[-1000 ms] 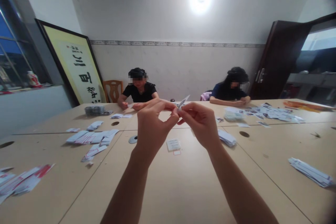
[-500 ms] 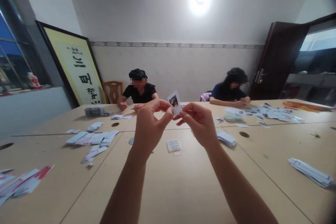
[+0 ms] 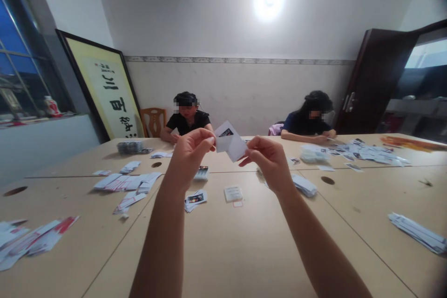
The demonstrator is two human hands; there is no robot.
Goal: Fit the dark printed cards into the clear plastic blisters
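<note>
In front of me, above the table, a small white-bordered picture card (image 3: pixel 237 148) is held between my two hands. Part of its dark picture shows near the top, and a white piece of paper (image 3: pixel 223 144) crosses below it. Whether this is a folded part of the card or a separate sheet, I cannot tell. My left hand (image 3: pixel 193 154) pinches the white piece at its left side. With thumb and fingers closed, my right hand (image 3: pixel 268 158) grips the card's right edge. Below lie a stack of picture cards (image 3: pixel 196 199) and a small clear case (image 3: pixel 233 193).
White paper slips (image 3: pixel 127 182) lie to the left, with more slips (image 3: pixel 415 232) at the right. Loose cards (image 3: pixel 370 152) spread near a clear plastic box (image 3: pixel 312 152). Two people (image 3: pixel 190 118) sit across the table. Another clear case (image 3: pixel 201 173) stands behind my left forearm.
The card has turned and its picture is now partly covered by the white piece. My hands have spread slightly apart. The card stack by my left forearm has come into view.
</note>
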